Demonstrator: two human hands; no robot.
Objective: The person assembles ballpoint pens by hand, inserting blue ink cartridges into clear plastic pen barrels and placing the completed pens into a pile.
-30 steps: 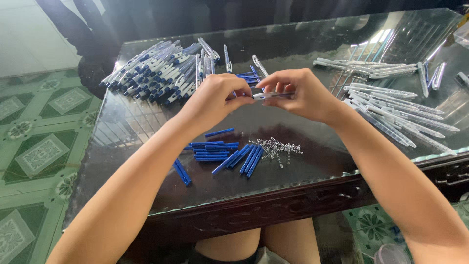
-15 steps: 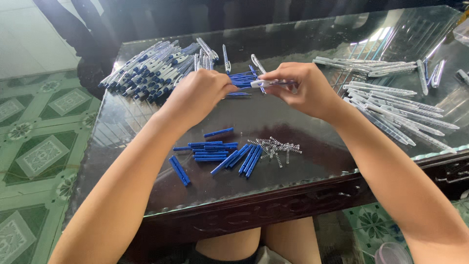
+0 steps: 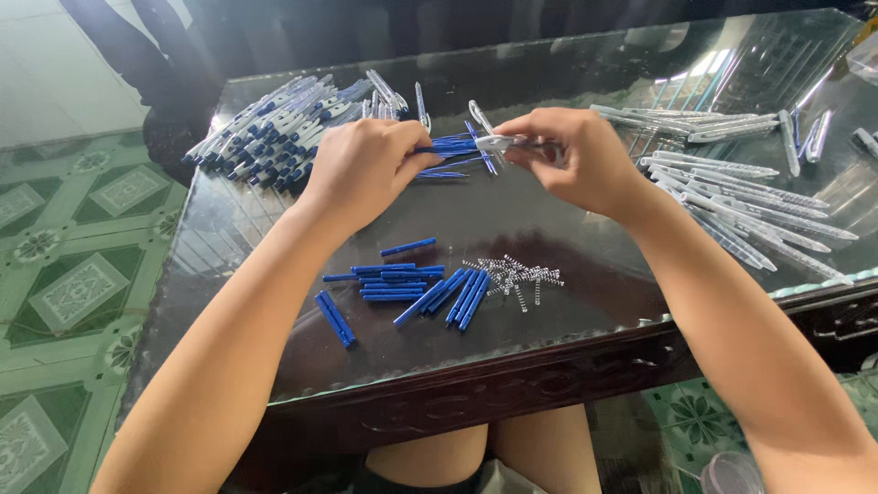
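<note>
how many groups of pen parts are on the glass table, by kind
Heaps of assembled clear-and-blue plastic pens: 1
Spreads of clear plastic pen barrels: 1
Clusters of short blue plastic pieces: 1
Piles of small metal springs: 1
Bunches of thin blue refills: 1
Total: 5 groups on the glass table; single pieces overlap too much to count.

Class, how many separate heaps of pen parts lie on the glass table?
5: pens far left, blue refills by the hands, clear barrels right, blue pieces and springs near; more may be hidden.
</note>
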